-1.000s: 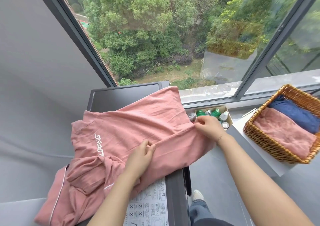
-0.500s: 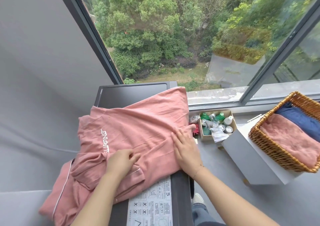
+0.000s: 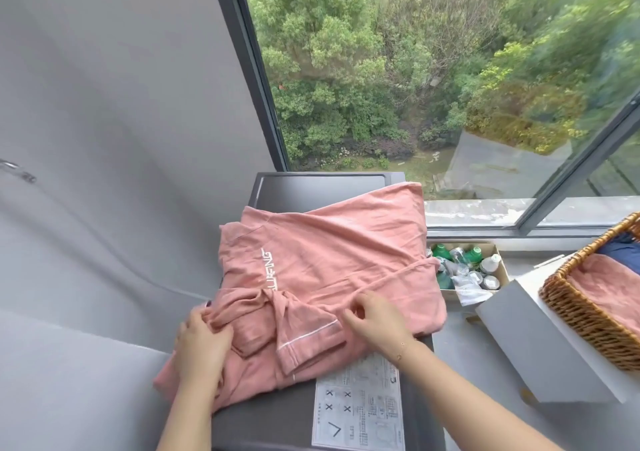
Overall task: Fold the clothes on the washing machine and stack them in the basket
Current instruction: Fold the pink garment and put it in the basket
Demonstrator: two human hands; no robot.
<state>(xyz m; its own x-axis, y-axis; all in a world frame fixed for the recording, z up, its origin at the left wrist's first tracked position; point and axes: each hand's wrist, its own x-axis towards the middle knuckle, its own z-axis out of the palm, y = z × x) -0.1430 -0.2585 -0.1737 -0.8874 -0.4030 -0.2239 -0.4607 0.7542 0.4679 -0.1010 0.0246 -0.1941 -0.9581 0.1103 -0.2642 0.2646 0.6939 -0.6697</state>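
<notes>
**Shirt: right side folded in, both hands now at the near hem**

Shirt (image 3: 332, 270): pink, white lettering, lying spread on the washing machine (image 3: 311, 191), its near-left part hanging over the edge. A second ago the right hand held the right edge out past the machine's side; that edge now lies folded inward across the body, leaving a diagonal crease. One side fold judged done; the left side and bunched sleeve remain loose.

Right hand (image 3: 375, 319): moved from the far right edge to the middle of the near fold, fingers curled and pinching the cloth at the crease.

Left hand (image 3: 201, 343): shifted from the shirt's centre to the left margin, fingers closed on the bunched fabric there. Judged ready to bring that side in next.

Basket (image 3: 588, 315): wicker, well to the right on a white box (image 3: 540, 346), already holding a pink item (image 3: 613, 288) and a blue one (image 3: 620, 246).

Label sheet (image 3: 360, 405): printed, on the machine top, near the shirt's hem.
</notes>
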